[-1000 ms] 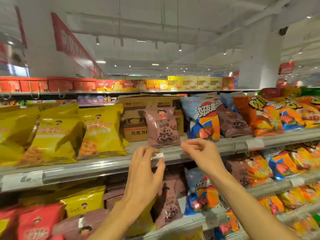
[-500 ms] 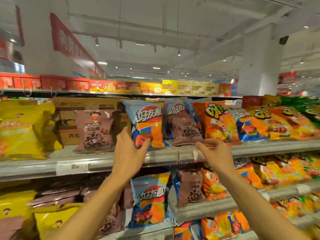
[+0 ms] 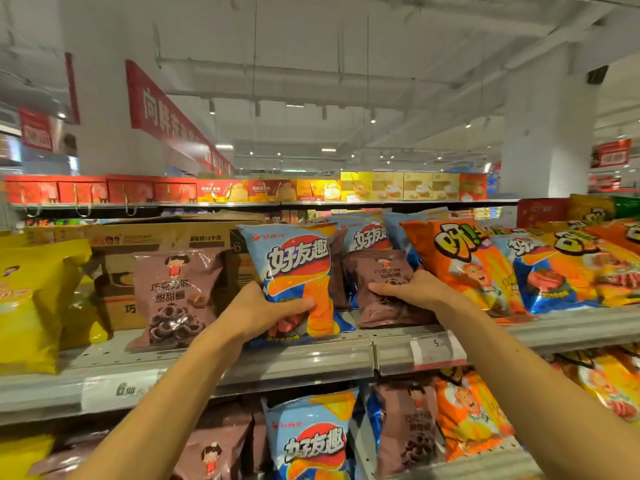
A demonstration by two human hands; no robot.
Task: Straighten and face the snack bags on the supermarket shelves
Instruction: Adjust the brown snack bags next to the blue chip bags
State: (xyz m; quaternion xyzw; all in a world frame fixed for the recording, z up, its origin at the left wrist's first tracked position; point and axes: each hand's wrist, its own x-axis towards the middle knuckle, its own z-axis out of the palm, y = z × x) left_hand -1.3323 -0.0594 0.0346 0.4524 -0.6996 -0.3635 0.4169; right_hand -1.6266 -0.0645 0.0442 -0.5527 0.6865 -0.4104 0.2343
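Observation:
On the upper shelf (image 3: pixel 311 362), a blue and orange chip bag (image 3: pixel 298 268) stands upright facing me. My left hand (image 3: pixel 263 310) grips its lower left part, thumb across the front. Just to the right, a brown chocolate-ring bag (image 3: pixel 384 271) leans back against other bags. My right hand (image 3: pixel 412 289) holds its front, fingers curled over the face. Another brown bag (image 3: pixel 176 292) stands alone farther left, in front of a cardboard box (image 3: pixel 166 237).
Yellow bags (image 3: pixel 38 299) fill the shelf's left end, and orange and blue bags (image 3: pixel 485 268) crowd the right. Price tags (image 3: pixel 436 351) line the shelf rail. The lower shelf holds blue (image 3: pixel 311 438), brown (image 3: pixel 408 424) and orange bags. Gift boxes (image 3: pixel 242 190) line a far top shelf.
The view has shifted right along the shelf. My left hand moved from the shelf rail onto the blue chip bag, and my right hand rose from the rail onto the brown bag.

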